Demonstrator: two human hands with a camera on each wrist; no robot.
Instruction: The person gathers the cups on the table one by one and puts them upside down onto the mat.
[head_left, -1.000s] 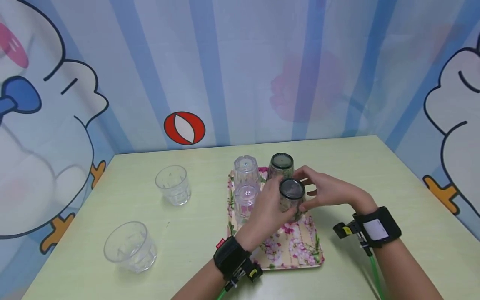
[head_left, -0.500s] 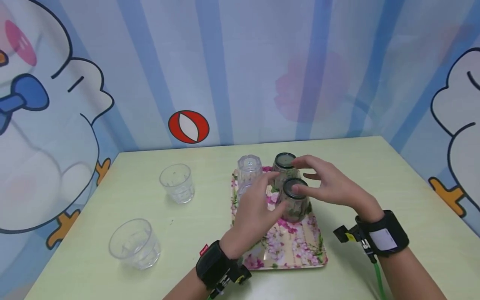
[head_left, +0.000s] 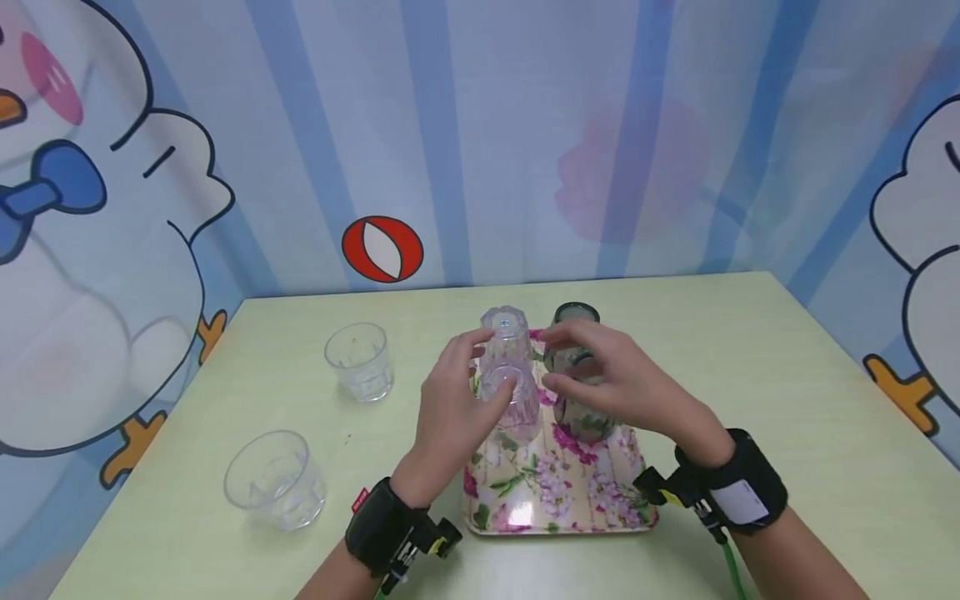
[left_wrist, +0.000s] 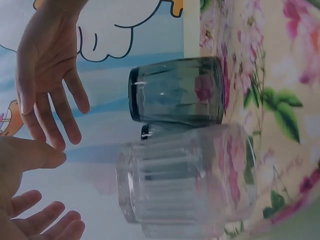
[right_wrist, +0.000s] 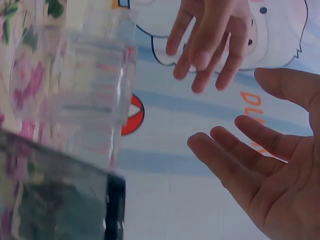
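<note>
Two clear tumblers stand upside down on the left of a floral tray [head_left: 558, 504], the front one [head_left: 519, 417] nearer me and the back one [head_left: 504, 332] behind. To their right are two upside-down smoky-grey tumblers, front [head_left: 581, 422] and back [head_left: 576, 312]; my right hand partly covers both in the head view. My left hand [head_left: 446, 417] hovers left of the front clear tumbler, thumb and fingers spread. On its other side hangs my right hand [head_left: 618, 383], fingers loosely bent. Both wrist views show the hands above the tumblers' bases, holding nothing.
Two more clear tumblers stand upright on the pale table [head_left: 397, 500], left of the tray: one farther back [head_left: 362, 367], one nearer [head_left: 277, 483]. A printed backdrop [head_left: 510, 167] rises behind the table. Straps with small cameras sit on both wrists.
Both hands have left the front smoky-grey tumbler, which stays upside down on the tray. They have shifted left to either side of the front clear tumbler. The head view has turned slightly.
</note>
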